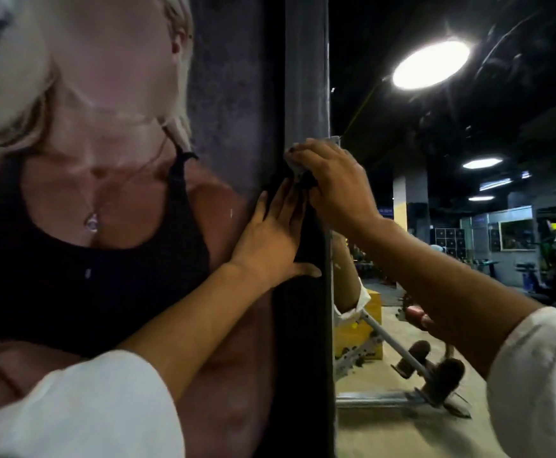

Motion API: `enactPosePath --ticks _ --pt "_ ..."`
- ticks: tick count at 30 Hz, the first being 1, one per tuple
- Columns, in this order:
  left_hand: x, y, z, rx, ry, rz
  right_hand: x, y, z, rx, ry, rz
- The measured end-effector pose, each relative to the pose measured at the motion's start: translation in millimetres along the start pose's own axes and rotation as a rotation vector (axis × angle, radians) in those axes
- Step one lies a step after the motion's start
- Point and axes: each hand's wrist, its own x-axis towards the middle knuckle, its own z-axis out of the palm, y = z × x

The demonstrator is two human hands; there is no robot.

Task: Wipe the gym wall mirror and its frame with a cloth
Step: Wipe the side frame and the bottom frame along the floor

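Cloth: the pale cloth (294,168) lies on the front of the frame, bunched small under my right hand so the pressure lands on one patch.
Frame: the dark upright frame (306,94) runs top to bottom of the view. I judge that I am working on it now, not on the glass.
Mirror: the mirror (402,133) starts at the frame's right edge and touches it. My own forearm and white sleeve show in it just beside the frame.
Right hand: my right hand (332,180) is over the frame, fingers curled round the cloth, gripping it and pushing it against the surface.
Left hand: my left hand (270,239) is just left of the frame and lower than the cloth. The fingers are straight and flat and the thumb reaches onto the frame. It holds nothing. I judge it is steadying me while the other hand rubs.
Poster: a large printed poster (104,259) covers the wall left of the frame, under my left palm.
Reflection: right of the frame, the glass shows a ceiling lamp (430,64) and a bench (412,355).
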Motion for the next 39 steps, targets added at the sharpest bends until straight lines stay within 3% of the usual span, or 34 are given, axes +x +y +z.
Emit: enactPosePath --ticks 2,5,12,18,22,27,30,35,39 --pt "1 -1 -1 0.015 -0.022 0.014 5 13 -11 -0.011 0.053 0.094" --pt "-2 -8 -7 0.061 -0.078 0.051 0 21 -11 0.053 -0.038 0.185" --pt "-43 13 13 0.103 -0.127 0.099 -105 -21 4 0.154 -0.139 0.183" --pt "-46 9 9 0.122 -0.171 0.117 14 -7 -24 0.042 0.031 0.108" --pt "-51 12 12 0.13 -0.157 0.094 32 -19 4 -0.042 -0.212 0.044" --pt "-103 30 35 0.113 -0.215 0.124 -92 -61 33 -0.052 -0.265 -0.016" --pt "-138 46 52 0.037 -0.265 0.143 -118 -73 20 -0.022 -0.366 -0.072" --pt "-149 53 73 -0.03 -0.163 0.147 -50 -35 -5 -0.062 -0.091 0.064" --pt "-152 58 81 -0.01 -0.093 0.13 -68 -33 18 0.038 -0.108 0.237"
